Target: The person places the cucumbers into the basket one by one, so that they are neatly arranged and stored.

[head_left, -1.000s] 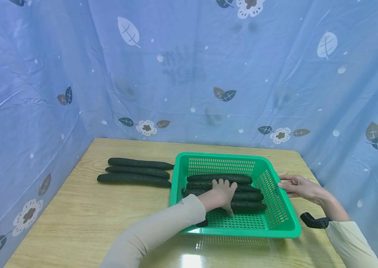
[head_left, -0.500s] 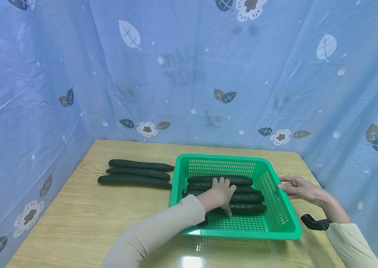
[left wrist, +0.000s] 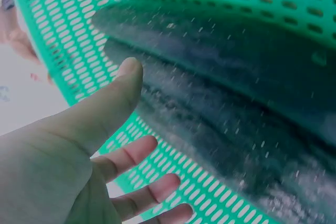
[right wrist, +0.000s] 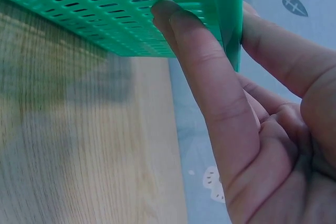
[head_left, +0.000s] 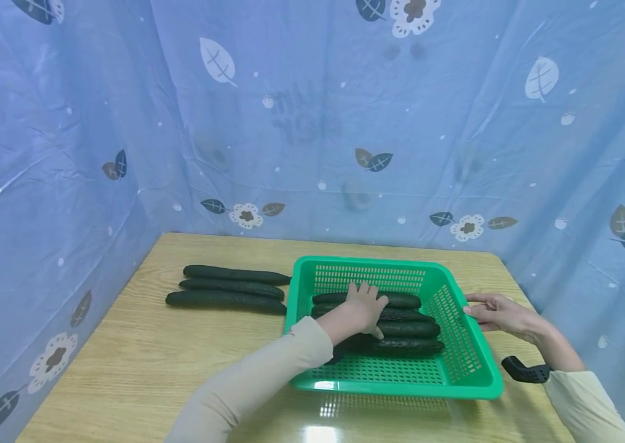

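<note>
1. The left hand (head_left: 361,311) is the nearer one to the inner cucumbers (head_left: 409,330): they lie directly under it, in the basket (head_left: 401,389). Its fingers are apart, gripping nothing; whether it touches them, I cannot tell.
2. These cucumbers lie side by side, long axes running from the basket's left wall toward its right, slantwise to the left forearm.
3. The right hand (head_left: 501,315) pinches the basket's right rim.
4. Three loose cucumbers (head_left: 229,300) lie left of the basket, toward the table's (head_left: 124,369) far left corner, similarly aligned.
</note>
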`<state>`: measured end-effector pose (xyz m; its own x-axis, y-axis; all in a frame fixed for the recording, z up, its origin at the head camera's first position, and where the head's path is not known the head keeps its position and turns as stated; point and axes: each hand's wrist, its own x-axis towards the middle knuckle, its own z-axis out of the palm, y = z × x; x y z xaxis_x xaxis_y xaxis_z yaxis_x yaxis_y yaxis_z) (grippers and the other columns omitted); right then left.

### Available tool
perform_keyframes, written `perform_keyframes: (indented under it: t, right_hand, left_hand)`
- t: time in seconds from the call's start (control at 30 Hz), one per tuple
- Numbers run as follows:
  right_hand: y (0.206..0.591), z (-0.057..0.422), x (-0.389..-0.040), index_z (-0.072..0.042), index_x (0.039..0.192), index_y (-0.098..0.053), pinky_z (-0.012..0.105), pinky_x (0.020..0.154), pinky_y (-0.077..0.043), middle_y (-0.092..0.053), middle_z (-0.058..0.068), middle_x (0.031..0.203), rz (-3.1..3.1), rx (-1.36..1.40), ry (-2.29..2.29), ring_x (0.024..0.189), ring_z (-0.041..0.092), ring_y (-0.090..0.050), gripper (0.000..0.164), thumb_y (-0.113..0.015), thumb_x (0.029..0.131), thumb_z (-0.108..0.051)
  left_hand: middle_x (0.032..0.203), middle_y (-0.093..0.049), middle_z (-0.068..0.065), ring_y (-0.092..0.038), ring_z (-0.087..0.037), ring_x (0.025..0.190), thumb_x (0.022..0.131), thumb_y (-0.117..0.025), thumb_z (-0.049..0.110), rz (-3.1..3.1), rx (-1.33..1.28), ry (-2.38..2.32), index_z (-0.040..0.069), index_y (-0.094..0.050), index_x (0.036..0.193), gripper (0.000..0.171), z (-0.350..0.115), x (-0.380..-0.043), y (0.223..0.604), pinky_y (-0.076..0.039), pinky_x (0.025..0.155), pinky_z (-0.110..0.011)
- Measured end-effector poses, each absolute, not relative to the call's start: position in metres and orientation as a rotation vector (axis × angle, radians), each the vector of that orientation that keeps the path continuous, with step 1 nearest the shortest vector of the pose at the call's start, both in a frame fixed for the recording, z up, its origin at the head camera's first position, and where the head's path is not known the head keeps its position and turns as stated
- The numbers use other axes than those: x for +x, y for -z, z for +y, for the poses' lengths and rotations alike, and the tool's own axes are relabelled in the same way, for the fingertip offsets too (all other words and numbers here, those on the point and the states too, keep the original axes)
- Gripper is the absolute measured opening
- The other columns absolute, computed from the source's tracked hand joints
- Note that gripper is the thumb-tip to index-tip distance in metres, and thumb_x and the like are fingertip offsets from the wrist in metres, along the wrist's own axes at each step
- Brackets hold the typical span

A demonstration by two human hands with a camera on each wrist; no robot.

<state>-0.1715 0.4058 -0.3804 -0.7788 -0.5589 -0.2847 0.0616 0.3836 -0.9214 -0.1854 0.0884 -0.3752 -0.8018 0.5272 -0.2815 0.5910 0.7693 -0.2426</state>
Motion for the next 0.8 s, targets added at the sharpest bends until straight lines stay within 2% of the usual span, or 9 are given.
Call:
perform_keyframes:
  t: [0.3,0.57,0.8]
  right_hand:
    - [0.376,0.403,-0.172,0.024,0.135,-0.001,0.028,0.084,-0.051,-0.067,0.011,0.109,2.154,-0.349,1.365,0.098,0.009,-0.064,0.069,-0.045,0.099,-0.016]
    - [0.375,0.402,-0.173,0.023,0.136,0.0,0.029,0.085,-0.051,-0.065,0.014,0.112,2.171,-0.287,1.354,0.097,0.01,-0.065,0.073,-0.047,0.098,-0.017]
    - [0.371,0.398,-0.173,0.024,0.136,0.001,0.031,0.083,-0.052,-0.063,0.019,0.114,2.172,-0.317,1.347,0.096,0.012,-0.065,0.072,-0.047,0.098,-0.015]
  left_hand:
    - [0.142,-0.034,-0.001,-0.032,-0.023,0.132,0.08,-0.056,0.063,2.802,0.895,0.3,0.032,-0.036,0.137,0.068,0.072,-0.186,0.352,-0.031,0.104,-0.044]
    - [0.138,-0.039,-0.003,-0.033,-0.027,0.131,0.081,-0.057,0.06,2.844,0.927,0.101,0.029,-0.047,0.119,0.05,0.054,-0.184,0.34,-0.03,0.104,-0.049]
    - [0.119,-0.045,-0.001,-0.039,-0.024,0.112,0.082,-0.056,0.059,2.897,0.977,-0.07,0.028,-0.048,0.114,0.045,0.032,-0.177,0.327,-0.034,0.097,-0.046]
